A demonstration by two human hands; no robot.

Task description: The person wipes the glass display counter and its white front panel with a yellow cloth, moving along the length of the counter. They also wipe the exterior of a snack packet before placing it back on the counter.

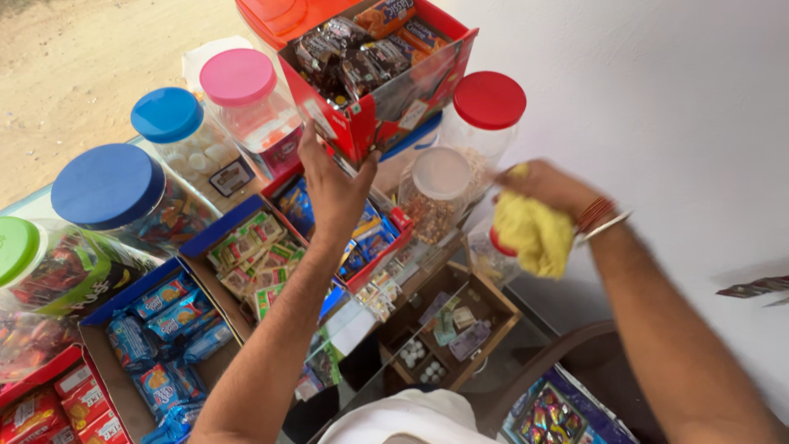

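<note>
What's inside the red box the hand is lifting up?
The red box, held by the left hand, is full of dark-wrapped snack packets, with orange ones at the back. Anything beneath that top layer is covered.

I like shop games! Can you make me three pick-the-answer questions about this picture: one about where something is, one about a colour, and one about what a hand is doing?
1. Where is the pink-lidded jar?
A. Left of the red box
B. Inside the wooden drawer
C. On the chair

2. What colour is the cloth?
A. Blue
B. Yellow
C. White

3. What is the left hand doing?
A. Resting flat on the counter
B. Holding up the red box
C. Gripping a spoon

Answers: 1 A, the jar stands just left of the box. 2 B, the cloth bunched in the right hand is yellow. 3 B, its fingers are on the tilted box's lower edge.
</note>
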